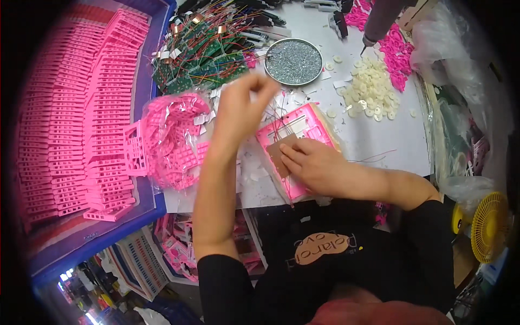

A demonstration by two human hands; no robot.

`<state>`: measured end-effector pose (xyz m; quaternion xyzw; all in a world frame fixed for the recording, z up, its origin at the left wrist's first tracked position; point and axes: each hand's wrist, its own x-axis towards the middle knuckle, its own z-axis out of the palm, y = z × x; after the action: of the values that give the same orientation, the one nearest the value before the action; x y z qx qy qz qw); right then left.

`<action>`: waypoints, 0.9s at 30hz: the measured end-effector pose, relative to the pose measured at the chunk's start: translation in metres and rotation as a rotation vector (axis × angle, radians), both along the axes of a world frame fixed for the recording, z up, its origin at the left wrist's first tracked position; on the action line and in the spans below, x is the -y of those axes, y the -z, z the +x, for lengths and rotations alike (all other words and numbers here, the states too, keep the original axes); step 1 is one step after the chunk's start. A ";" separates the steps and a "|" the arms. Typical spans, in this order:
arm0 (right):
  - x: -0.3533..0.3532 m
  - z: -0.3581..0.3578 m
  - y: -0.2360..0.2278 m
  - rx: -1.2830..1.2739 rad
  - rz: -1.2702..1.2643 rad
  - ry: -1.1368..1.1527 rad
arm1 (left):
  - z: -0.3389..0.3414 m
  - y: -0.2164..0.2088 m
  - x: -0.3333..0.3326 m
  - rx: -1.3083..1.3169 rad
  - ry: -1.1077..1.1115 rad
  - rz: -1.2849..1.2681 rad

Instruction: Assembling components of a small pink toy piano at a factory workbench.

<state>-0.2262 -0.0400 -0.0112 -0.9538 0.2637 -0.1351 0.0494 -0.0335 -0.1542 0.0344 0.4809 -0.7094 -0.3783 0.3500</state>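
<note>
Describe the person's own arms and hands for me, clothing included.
The left hand and right hand are ungloved, with no watch or bracelet visible at either wrist. A short black left sleeve and matching right sleeve leave the forearms bare. Whether there are rings is too small to tell.

Just beyond the table's (390, 143) near edge, the person is wearing a black top (336, 279), its short left sleeve (225, 287) and right sleeve (428, 233) ending near the elbows. Across the chest a rounded tan patch (322, 249) is showing, lettering running over it, a small yellow dot (361, 248) sitting beside it. The left hand (242, 105) and right hand (311, 165) are showing bare.
</note>
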 end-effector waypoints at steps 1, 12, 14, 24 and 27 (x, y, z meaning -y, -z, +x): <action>0.005 -0.003 -0.001 0.003 0.034 -0.009 | 0.005 -0.001 -0.032 0.029 -0.007 -0.012; 0.127 -0.067 -0.074 0.854 0.300 0.256 | -0.013 0.055 -0.171 0.331 -0.144 -0.245; 0.159 -0.092 -0.076 1.202 -0.088 0.345 | -0.015 0.053 -0.170 0.286 -0.153 -0.216; 0.204 -0.030 -0.111 1.025 0.562 0.249 | -0.003 0.064 -0.176 0.140 -0.240 -0.132; 0.102 -0.011 -0.080 1.145 0.877 0.112 | -0.008 0.069 -0.175 0.068 -0.232 -0.144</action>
<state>-0.2368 -0.1417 0.0693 -0.6108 0.2749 -0.4977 0.5510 -0.0413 0.0204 -0.0348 0.5459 -0.6856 -0.2671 0.4008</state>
